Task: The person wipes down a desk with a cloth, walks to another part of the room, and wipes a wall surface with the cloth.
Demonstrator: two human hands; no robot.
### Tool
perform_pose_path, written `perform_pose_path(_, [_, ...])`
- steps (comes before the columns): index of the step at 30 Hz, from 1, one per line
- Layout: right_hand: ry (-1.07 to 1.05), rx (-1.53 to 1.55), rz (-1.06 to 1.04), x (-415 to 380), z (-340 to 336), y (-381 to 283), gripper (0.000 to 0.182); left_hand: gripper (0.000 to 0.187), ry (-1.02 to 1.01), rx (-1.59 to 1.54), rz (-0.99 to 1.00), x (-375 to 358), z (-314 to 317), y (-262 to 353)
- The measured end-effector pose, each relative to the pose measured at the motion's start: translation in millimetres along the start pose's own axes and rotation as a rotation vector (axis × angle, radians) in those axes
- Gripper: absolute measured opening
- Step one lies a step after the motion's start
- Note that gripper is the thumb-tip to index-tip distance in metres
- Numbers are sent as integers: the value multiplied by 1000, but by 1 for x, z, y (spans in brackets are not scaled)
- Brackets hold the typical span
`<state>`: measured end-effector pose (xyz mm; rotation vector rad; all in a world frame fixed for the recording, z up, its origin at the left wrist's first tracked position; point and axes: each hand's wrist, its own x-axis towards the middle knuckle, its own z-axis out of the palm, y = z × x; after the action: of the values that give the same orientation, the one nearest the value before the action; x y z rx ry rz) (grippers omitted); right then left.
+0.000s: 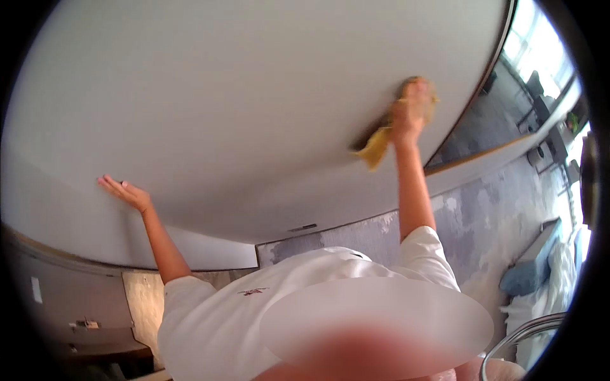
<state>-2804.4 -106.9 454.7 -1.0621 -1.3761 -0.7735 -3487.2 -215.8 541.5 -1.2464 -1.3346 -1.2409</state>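
Note:
A large pale wall panel (254, 114) fills most of the view. My right hand (412, 114), slightly blurred, presses a yellow cloth (376, 147) flat against it at the upper right, and one end of the cloth hangs loose below the palm. Over on the left, my left hand (127, 192) is raised close to the panel's surface with its fingers stretched out and nothing in it. Whether its fingertips touch the panel is hard to tell. A small dark slot (303, 227) shows near the panel's lower edge.
Beyond the panel's right edge are a mottled grey floor (470, 209), a blue piece of furniture (530, 270) with white fabric, and dark chairs by bright windows. A metal ring-like rail (524, 330) curves at the lower right. A brown wall (76, 295) stands at the lower left.

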Motion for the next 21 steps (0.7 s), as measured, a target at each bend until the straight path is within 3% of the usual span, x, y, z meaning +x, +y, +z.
perform_pose_path(2, [114,55,16,18,-10,47,52,60,6,0,-9,-2,2,-3])
perform_pose_path(6, [180,45,241,41,-40,92,47,62,11,-6,18,1,1,-2])
perform_pose_path(8, [181,46,134,37,-40,121,47,62,9,-13,31,0,-1,0])
perform_pose_path(10, [221,103,224,20,-34,126,48,61,-5,-25,51,1,-2,2])
perform_pose_path(13, [276,303,573,9,-17,34,53,60,-8,-74,-5,2,-1,11])
perform_pose_path(15, [180,269,496,-28,-1,-15,61,59,-11,-74,20,1,-4,11])
perform_pose_path(16, [117,151,359,-41,7,-47,66,59,-1,-78,33,2,-1,11])
perform_pose_path(18, [-128,67,227,-84,18,-101,90,58,-19,-39,52,0,-1,9])
perform_pose_path(21, [-129,208,131,-118,38,-171,71,58,-28,-21,103,1,-3,5])
